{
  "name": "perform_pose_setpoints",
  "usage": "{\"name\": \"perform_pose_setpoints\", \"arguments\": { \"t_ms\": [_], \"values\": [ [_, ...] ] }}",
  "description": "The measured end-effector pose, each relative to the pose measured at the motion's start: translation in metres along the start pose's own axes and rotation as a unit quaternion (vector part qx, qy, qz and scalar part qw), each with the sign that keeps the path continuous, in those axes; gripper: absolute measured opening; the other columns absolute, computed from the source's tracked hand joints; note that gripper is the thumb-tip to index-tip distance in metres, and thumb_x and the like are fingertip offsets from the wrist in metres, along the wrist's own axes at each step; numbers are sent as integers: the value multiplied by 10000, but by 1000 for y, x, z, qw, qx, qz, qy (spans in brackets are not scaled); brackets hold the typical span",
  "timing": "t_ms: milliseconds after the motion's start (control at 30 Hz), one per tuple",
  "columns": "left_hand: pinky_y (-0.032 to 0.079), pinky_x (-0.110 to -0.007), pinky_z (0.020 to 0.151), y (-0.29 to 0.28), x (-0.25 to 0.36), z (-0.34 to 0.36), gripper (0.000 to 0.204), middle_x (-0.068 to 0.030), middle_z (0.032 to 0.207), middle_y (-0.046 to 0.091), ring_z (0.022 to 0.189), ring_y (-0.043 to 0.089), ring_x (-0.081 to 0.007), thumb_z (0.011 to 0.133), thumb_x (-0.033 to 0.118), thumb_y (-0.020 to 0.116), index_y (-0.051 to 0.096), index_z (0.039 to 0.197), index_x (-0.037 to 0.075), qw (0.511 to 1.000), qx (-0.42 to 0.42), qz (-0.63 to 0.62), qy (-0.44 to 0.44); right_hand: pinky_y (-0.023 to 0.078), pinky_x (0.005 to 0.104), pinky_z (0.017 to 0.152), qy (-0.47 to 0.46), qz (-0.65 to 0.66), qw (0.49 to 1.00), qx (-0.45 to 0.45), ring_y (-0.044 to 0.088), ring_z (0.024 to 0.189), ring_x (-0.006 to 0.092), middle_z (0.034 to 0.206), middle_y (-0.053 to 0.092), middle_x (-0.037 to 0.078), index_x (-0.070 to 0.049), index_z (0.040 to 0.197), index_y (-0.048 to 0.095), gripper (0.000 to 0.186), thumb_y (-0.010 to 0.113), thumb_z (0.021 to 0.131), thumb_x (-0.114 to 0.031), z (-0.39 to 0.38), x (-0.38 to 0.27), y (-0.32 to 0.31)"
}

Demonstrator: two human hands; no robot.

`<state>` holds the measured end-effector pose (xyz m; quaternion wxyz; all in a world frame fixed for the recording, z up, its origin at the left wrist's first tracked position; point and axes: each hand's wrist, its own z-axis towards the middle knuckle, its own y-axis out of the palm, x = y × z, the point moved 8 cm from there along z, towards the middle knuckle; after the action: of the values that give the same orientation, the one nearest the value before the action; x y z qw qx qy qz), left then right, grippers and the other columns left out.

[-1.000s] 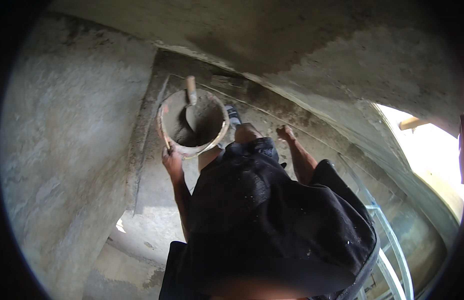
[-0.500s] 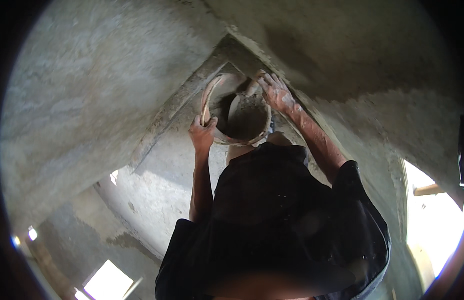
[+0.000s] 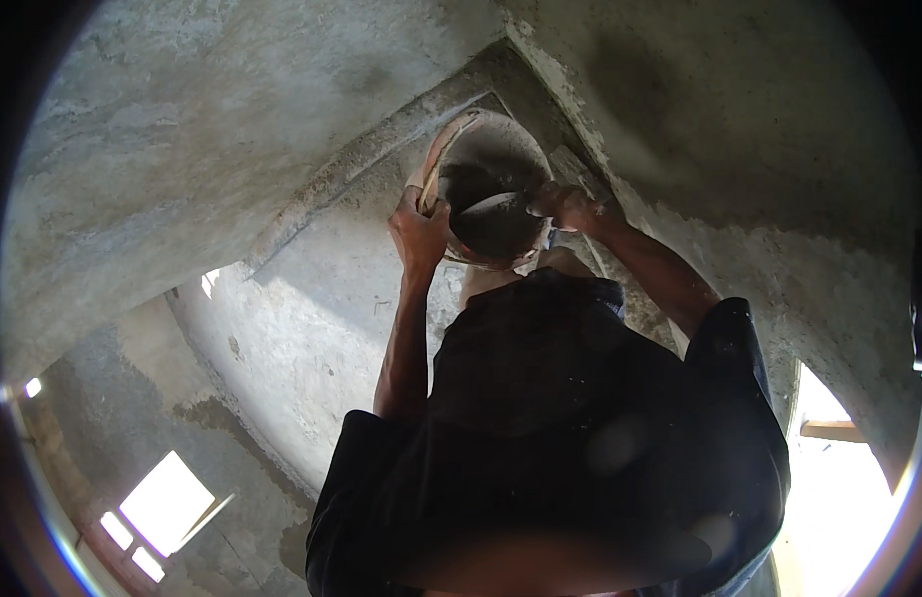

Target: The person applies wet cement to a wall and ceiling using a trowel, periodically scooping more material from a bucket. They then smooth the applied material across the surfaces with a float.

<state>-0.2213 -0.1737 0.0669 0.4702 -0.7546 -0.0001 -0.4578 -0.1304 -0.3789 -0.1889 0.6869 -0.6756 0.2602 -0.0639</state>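
A round, worn bucket (image 3: pixel 501 134) is tilted at the upper middle, with grey mix inside. My left hand (image 3: pixel 418 224) is closed on the handle at its left rim. My right hand (image 3: pixel 570 207) is inside the bucket's right side, fingers curled around what looks like the trowel's handle, which is mostly hidden. The trowel's blade (image 3: pixel 489 205) lies across the dark inside, left of that hand. My legs, under dark clothing, show just below the bucket.
Rough concrete walls (image 3: pixel 232 129) meet in a corner behind the bucket, with a narrow ledge (image 3: pixel 332 179) along them. A pale concrete surface (image 3: pixel 322 358) lies left of my body. Bright openings show at lower left and lower right, the right one crossed by a wooden bar (image 3: pixel 831 430).
The view has swung toward the corner. The bucket moved rightward and up in the picture and tilted. My right hand moved from beside my body onto the trowel handle; my left hand stayed on the bucket.
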Motion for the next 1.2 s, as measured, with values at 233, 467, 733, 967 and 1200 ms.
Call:
{"name": "perform_pose_setpoints", "arguments": {
  "t_ms": [233,467,733,967,1200],
  "values": [
    [413,-324,529,-9,4,7,220,-125,578,499,513,466,-186,623,84,677,522,739,-19,999,7,10,37,459,363,455,-152,-639,727,203,579,654,278,776,579,129,-51,994,550,267,484,783,-200,6,-55,-104],
    [375,-300,479,-27,18,19,216,-96,530,393,486,369,-162,608,96,679,509,722,27,982,-77,5,170,497,366,629,87,109,990,15,591,808,249,849,552,134,-73,1036,510,255,443,814,-179,50,-89,-172],
    [366,-261,493,-100,41,46,176,-30,538,392,522,361,-105,627,81,652,522,731,23,971,-25,65,231,482,354,742,7,187,982,33,576,845,229,870,534,53,-124,999,503,208,440,815,-195,62,-147,-179],
    [313,-232,478,-138,11,41,139,29,567,359,540,328,-63,646,69,633,544,730,2,985,11,26,172,478,368,698,-15,96,993,-72,583,832,240,884,569,56,-130,931,554,174,500,771,-173,49,-129,-231],
    [321,-227,484,-117,51,26,162,1,569,358,545,327,-71,633,66,637,502,695,1,974,-22,16,223,483,353,650,35,-5,999,-36,593,822,270,872,573,97,-54,1082,493,285,448,813,-138,45,-132,-213]
  ]
}}
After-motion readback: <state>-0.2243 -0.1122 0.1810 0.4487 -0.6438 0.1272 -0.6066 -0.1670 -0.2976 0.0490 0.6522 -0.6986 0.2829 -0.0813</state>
